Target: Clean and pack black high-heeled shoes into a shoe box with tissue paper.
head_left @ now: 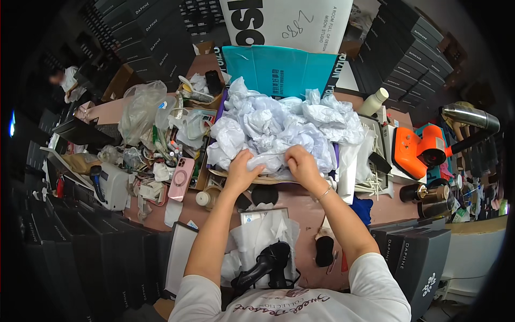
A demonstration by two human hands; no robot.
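White tissue paper (268, 121), crumpled, heaped in a purple-edged box (337, 156) at 12 o'clock from the person's chest. Left hand (242, 172) narrow, thumb and fingers closed on the heap's near edge, about 7 o'clock on it; exact fingertip contact partly hidden. Right hand (303, 165) also narrow, fingers curled onto paper near 5 o'clock, a short stretch of tissue between the two. Thin stuff, likely tears if yanked: best a light pinch, both hands at even height, separating layers slowly. Loose bits probably spill over the front rim, so keep wrists low. Bracelet (325, 192) on the right wrist could snag. At 6 o'clock, black high-heeled shoe (264, 265) on a flatter tissue sheet (251, 236); pink phone (181, 180) at 9, cream bottle (374, 102) at 2.
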